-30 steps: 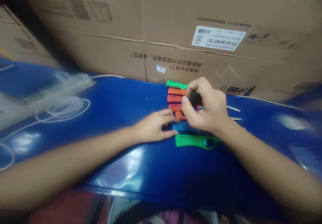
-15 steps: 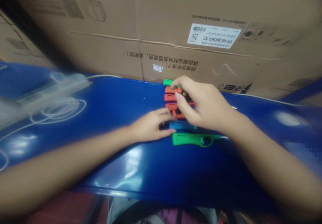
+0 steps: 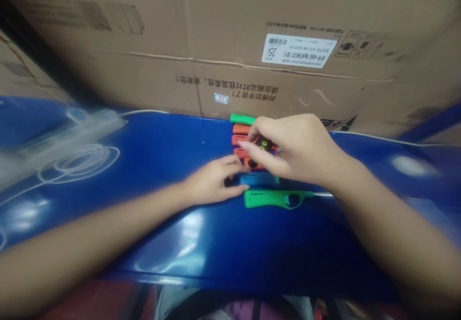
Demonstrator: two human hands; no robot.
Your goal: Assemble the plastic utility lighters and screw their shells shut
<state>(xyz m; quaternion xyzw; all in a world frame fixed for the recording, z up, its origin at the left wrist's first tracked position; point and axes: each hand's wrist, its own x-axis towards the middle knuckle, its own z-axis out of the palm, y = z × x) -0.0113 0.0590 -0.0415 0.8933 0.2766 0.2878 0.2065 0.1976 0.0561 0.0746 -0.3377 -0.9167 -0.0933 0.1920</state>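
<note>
Black-and-yellow handle (image 3: 264, 143), gripped in right hand (image 3: 297, 145), over red and orange lighters (image 3: 239, 140), blue lighter (image 3: 256, 180) between left hand (image 3: 216, 181) thumb and fingers, firmness unclear, green lighter (image 3: 265, 199) just beside, tabletop (image 3: 230, 248) blue

Bare pair, extended

Left forearm (image 3: 108, 233): near left, slanting far right; left hand (image 3: 214, 182): fingers bent, thumb apart.
Right forearm (image 3: 389, 219): near right, slanting far left; right hand (image 3: 300, 142): arched, fingers curled, thumb pointing left.

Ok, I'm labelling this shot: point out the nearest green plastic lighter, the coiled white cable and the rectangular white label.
Nearest green plastic lighter (image 3: 268, 199), head view: on its handle.
Coiled white cable (image 3: 96, 153), head view: loops.
Rectangular white label (image 3: 299, 51), head view: centre.
</note>
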